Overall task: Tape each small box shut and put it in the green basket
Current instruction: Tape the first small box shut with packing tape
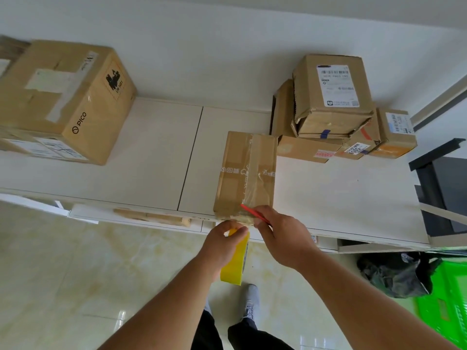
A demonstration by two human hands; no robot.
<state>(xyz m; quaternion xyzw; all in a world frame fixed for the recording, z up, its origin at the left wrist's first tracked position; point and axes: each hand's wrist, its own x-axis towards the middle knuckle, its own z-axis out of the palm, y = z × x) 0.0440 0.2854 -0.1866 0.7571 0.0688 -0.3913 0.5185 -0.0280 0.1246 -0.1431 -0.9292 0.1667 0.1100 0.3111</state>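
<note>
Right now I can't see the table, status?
Left hand holds tape roll. Right hand holds red cutter at box edge. Nothing blocking.

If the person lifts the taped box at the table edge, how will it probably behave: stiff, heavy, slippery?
The box is corrugated cardboard with straight walls, so it will probably stay stiff. It is small, so likely light, though its contents are hidden. Glossy clear tape covers its top, so fingers may slip there; bare cardboard sides should give the right hand a better grip.
</note>
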